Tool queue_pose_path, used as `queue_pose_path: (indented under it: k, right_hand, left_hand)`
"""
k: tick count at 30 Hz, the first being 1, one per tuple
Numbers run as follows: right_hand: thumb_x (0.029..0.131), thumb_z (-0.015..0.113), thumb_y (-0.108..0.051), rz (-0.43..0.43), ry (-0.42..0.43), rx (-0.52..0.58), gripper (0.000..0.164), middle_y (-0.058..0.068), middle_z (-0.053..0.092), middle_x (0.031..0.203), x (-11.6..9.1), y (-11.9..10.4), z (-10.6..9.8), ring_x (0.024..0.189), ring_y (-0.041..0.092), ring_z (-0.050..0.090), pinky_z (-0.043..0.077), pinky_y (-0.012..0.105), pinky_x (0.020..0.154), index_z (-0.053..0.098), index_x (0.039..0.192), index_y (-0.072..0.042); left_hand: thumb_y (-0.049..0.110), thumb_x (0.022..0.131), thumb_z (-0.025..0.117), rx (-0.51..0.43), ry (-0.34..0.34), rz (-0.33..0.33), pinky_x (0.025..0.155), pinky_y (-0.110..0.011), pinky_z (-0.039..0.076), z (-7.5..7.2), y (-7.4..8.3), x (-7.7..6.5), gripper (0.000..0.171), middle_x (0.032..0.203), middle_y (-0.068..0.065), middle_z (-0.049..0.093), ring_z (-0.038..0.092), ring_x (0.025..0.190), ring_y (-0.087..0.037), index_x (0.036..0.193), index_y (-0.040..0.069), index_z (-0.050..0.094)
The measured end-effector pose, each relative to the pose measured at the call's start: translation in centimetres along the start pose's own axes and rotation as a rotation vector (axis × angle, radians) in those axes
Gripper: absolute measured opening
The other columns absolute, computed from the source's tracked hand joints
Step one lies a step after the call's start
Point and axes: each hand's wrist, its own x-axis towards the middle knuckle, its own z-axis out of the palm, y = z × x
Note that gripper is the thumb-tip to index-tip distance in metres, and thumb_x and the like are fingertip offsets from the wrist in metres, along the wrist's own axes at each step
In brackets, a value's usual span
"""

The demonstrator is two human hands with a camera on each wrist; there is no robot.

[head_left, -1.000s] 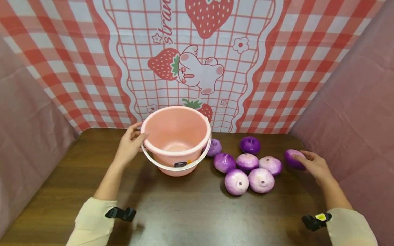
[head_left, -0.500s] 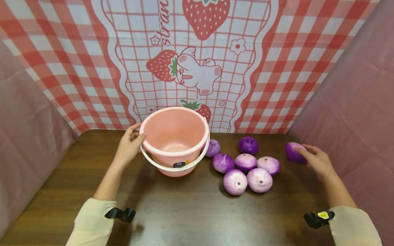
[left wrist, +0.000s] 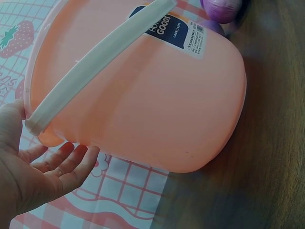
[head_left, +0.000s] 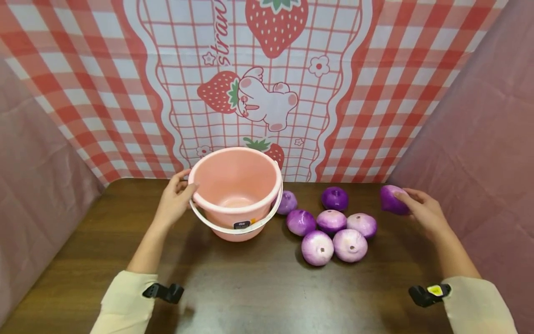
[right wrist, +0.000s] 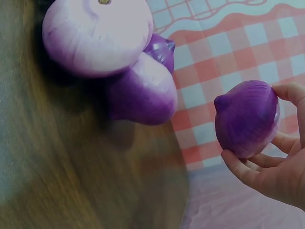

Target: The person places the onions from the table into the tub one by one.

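Note:
My left hand (head_left: 175, 202) grips the left rim of a pink bucket (head_left: 233, 218), thumb at the rim and fingers under it, as the left wrist view shows. The bucket's white handle (left wrist: 100, 59) hangs down across its front, and no onion shows inside. At the right, my right hand (head_left: 425, 213) pinches a purple onion (right wrist: 248, 119) between thumb and fingers, held up off the table. Several more onions (head_left: 331, 221) lie grouped on the table between the bucket and this hand. One onion (head_left: 287, 202) sits close against the bucket's right side, partly hidden.
The brown wooden table (head_left: 250, 287) ends at a strawberry-print checked cloth (head_left: 267, 83) hung behind it. Pink cloth (head_left: 471, 153) hangs on the right side, near my right hand, and also on the left.
The right hand has lifted the onion from the table and shifted slightly left with it. My left hand keeps its grip on the bucket; the head view has tilted and shifted slightly.

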Motion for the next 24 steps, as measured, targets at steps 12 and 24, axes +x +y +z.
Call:
queue_pose_path:
  k: [12, 24]
  right_hand:
    - [0.091, 0.049, -0.052, -0.016, 0.009, -0.016, 0.077, 0.017, 0.044, 0.13, -0.1, -1.9, 0.6, 0.076, -0.014, 0.049, 0.051, 0.011, 0.064, 0.032, 0.141, 0.005]
    - [0.09, 0.053, -0.049, -0.07, 0.02, 0.045, 0.074, -0.024, 0.047, 0.095, -0.1, -4.1, 1.1, 0.077, -0.011, 0.054, 0.055, 0.013, 0.066, 0.036, 0.139, 0.005]
  left_hand:
    - [0.017, 0.095, 0.049, 0.017, 0.0, 0.004, 0.061, -0.019, 0.059, 0.0, -0.1, -0.1, 0.054, 0.121, -0.03, 0.05, 0.058, 0.067, 0.001, 0.145, 0.007, 0.029]
    - [0.017, 0.096, 0.048, 0.012, 0.007, 0.008, 0.062, -0.02, 0.06, 0.1, -0.2, -0.1, 0.054, 0.121, -0.029, 0.05, 0.057, 0.067, 0.001, 0.145, 0.007, 0.029]
